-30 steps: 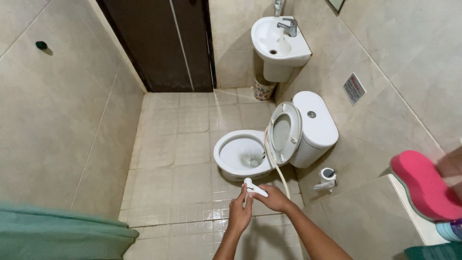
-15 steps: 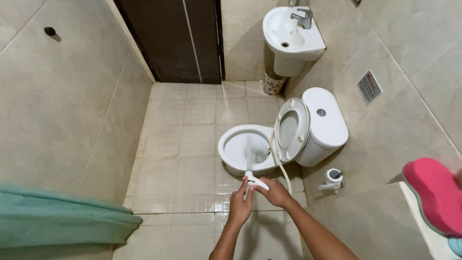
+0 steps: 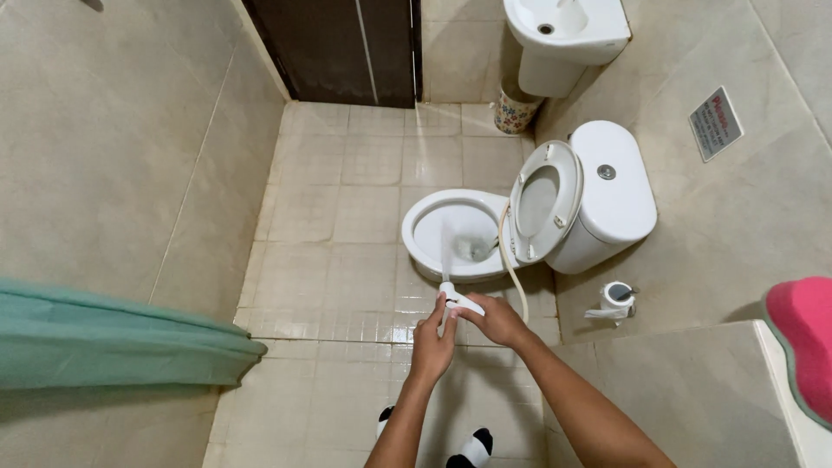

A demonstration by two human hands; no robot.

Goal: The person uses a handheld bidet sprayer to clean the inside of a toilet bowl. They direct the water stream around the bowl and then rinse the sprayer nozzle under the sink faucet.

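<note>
I am holding the white spray nozzle [image 3: 459,301] with both hands, just near the toilet bowl [image 3: 455,234]. My left hand [image 3: 432,342] fingers are wrapping its handle, and my right hand [image 3: 496,318] fingers are clamping it too. Water is spraying into the bowl.

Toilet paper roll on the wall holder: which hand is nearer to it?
Right. The right hand grips the white sprayer left of the toilet paper roll; the left hand, also on the sprayer, sits farther left.
</note>
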